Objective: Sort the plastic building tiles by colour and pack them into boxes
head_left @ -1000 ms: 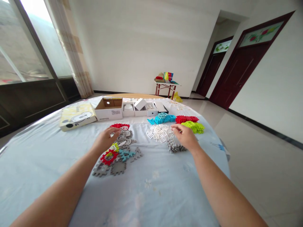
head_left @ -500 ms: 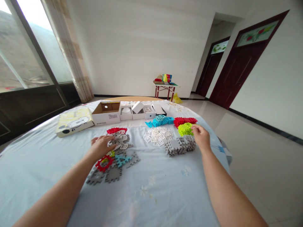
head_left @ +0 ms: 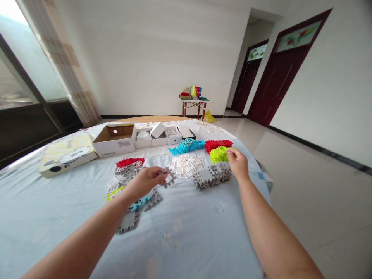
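Observation:
My left hand [head_left: 149,180] pinches a grey jigsaw-edged building tile [head_left: 171,179] with an opening in its middle, held above the cloth. Below and left of it lies a mixed pile of tiles: red pieces [head_left: 129,162], a blue tile [head_left: 140,203] and a grey tile [head_left: 127,221]; my forearm covers part of it. My right hand [head_left: 238,162] is closed, fingertips together at the right edge of the lime green pile [head_left: 218,154]; what they hold, if anything, is hidden. Just below sits a stack of grey tiles [head_left: 210,176], beside a heap of white window-shaped pieces [head_left: 186,166].
Farther back are a blue pile [head_left: 188,146] and a red pile [head_left: 216,145]. An open cardboard box [head_left: 114,147], small white boxes [head_left: 158,142] and a yellow-white box [head_left: 68,155] line the back of the table. A small side table [head_left: 194,100] stands by the wall.
My left hand has lifted the grey tile from the mixed pile and carried it right, towards the white pieces. My right hand stays beside the lime green pile. The view has turned slightly right.

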A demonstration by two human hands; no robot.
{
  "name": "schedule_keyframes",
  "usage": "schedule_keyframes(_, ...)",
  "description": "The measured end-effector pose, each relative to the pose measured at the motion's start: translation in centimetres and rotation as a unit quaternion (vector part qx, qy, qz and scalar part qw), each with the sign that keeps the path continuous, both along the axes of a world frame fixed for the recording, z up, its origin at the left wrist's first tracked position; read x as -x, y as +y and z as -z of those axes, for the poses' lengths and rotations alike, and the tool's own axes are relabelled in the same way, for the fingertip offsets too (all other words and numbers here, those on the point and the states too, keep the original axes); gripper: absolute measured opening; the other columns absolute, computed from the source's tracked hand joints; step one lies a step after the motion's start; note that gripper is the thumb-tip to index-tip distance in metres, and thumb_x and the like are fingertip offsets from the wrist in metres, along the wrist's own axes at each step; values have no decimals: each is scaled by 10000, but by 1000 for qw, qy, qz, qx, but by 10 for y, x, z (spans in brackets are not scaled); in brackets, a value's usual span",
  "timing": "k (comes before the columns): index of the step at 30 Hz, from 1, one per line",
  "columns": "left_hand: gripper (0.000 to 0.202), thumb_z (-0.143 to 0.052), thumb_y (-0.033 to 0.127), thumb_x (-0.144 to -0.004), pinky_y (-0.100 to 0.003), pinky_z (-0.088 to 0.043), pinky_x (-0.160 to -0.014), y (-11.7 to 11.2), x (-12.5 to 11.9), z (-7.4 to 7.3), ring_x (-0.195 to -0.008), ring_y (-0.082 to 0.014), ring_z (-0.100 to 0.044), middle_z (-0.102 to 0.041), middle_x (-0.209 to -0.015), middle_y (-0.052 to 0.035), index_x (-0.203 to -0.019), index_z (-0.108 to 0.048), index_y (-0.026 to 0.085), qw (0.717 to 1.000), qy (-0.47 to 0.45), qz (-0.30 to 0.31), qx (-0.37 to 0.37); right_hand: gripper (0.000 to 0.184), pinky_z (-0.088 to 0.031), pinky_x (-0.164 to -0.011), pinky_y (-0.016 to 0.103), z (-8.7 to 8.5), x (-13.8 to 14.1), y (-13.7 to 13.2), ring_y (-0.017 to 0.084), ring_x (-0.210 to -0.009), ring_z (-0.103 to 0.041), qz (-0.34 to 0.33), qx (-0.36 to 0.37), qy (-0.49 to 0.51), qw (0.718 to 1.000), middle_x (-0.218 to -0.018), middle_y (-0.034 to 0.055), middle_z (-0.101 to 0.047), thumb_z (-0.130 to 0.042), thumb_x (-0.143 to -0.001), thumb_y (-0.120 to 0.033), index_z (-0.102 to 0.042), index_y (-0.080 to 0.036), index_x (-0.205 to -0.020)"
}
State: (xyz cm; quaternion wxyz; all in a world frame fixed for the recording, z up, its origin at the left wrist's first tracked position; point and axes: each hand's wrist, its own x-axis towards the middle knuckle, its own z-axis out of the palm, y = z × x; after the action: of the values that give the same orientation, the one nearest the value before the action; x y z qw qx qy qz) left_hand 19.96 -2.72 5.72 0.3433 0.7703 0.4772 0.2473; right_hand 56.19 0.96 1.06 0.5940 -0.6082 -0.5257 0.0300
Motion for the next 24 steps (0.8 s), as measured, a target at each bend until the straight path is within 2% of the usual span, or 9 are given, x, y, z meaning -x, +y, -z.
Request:
schedule_keyframes(3,416,-472,505,-762,-287,-481,-675,5,-38,19,-718,-174,-627,-698,-799,-59,-947,-626,166,997,-18,36,66,306,-477,-794,354,0,1,-1,207,-819,-628,-7,-1,-5,1000,-908,92,-685,-463,-760,-351,-648,-159,-911)
schedule_keyframes(5,492,-489,520,-746,-306,-481,-709,7,-49,28,-786,-193,-634,-696,-883,-83,-1059,-594,156,998,10,28,59,305,-479,-792,356,0,1,-1,208,-821,-629,-8,0,-9,1000,-913,94,-685,-466,-760,-352,-647,-157,-910)
schedule_keyframes(9,516,-478,530,-756,-331,-454,-801,8,-39,27,-940,-222,-605,-662,-1036,-105,-1123,-570,178,996,71,-11,-54,304,-485,-783,356,0,2,-3,211,-823,-629,-14,0,-16,1000,-922,97,-684,-469,-763,-360,-648,-161,-907)
schedule_keyframes(14,441,-475,494,-780,-401,-351,-937,-4,-24,18,-1044,-254,-556,-631,-1120,-93,-1096,-593,209,981,154,0,-116,295,-486,-775,350,-1,7,-4,209,-816,-631,-18,2,-35,999,-918,90,-686,-471,-769,-356,-654,-168,-904)
schedule_keyframes(19,391,-567,383,-743,-499,-240,-975,-19,-37,25,-1043,-280,-529,-635,-1079,-93,-1098,-591,221,960,219,31,-172,295,-488,-772,357,-2,12,-7,213,-806,-633,-24,4,-53,998,-900,88,-689,-477,-769,-357,-655,-168,-908)
schedule_keyframes(24,387,-592,421,-733,-489,-240,-965,-28,-47,28,-1011,-269,-540,-654,-1009,-74,-1073,-596,235,965,199,51,-165,286,-487,-782,357,-1,15,-9,210,-812,-635,-28,3,-62,998,-910,85,-689,-480,-773,-352,-655,-171,-908)
